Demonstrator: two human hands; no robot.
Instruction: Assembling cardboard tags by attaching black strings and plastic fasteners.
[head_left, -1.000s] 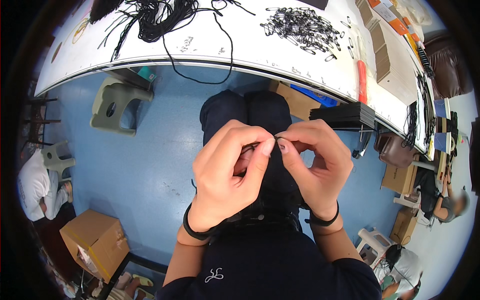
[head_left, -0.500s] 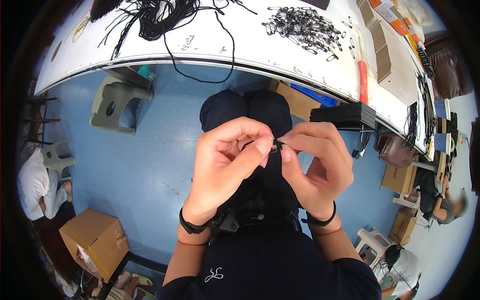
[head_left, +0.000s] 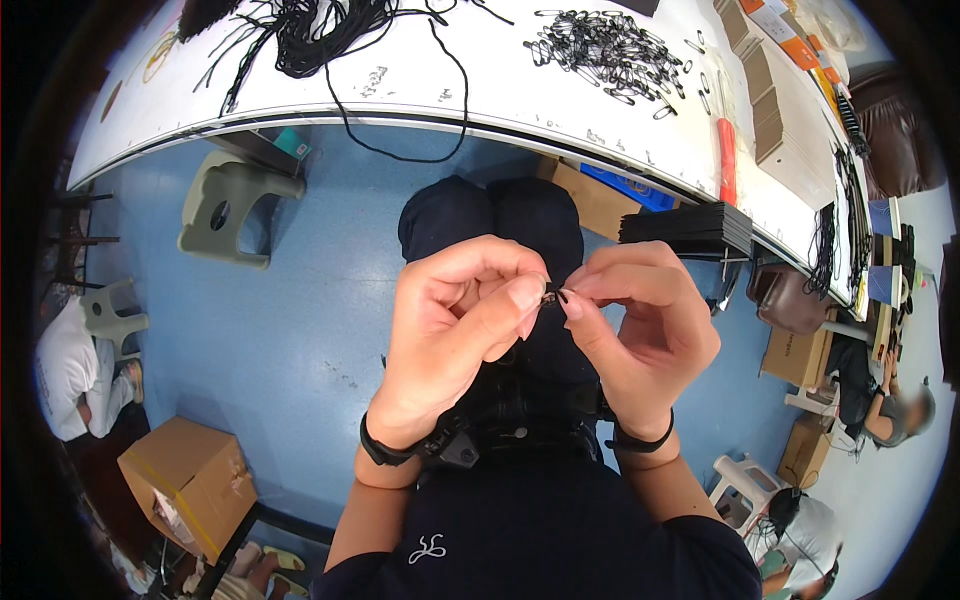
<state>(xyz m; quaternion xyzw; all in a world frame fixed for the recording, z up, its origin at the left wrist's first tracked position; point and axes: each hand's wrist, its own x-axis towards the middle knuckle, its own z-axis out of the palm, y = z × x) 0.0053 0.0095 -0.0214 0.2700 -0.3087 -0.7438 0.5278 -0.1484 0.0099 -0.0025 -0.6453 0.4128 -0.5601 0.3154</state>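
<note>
Head view: far left, we saw a person in a white top (head_left: pixel 70 365) bent low, above a cardboard box (head_left: pixel 215 500). Next, a grey-green stool (head_left: pixel 205 210) stood on the blue floor (head_left: pixel 330 290). On the white table (head_left: pixel 500 95), black cords (head_left: pixel 310 50) lay tangled, one loop (head_left: pixel 420 161) hanging past the front edge. Our left hand (head_left: pixel 440 325) was over our lap, thumb and forefinger together, clamped on a small dark piece (head_left: pixel 552 296). That piece sat between both hands; mostly covered, so we couldn't tell its kind. Beyond it, black safety pins (head_left: pixel 605 58) lay heaped on the table. Our right hand (head_left: pixel 650 335) had thumb and forefinger pinched on the piece's right end, just beside the left fingertips. Further right: a black stack (head_left: pixel 680 230) near the table edge, a red handle (head_left: pixel 727 160), brownish boards (head_left: pixel 790 145).
</note>
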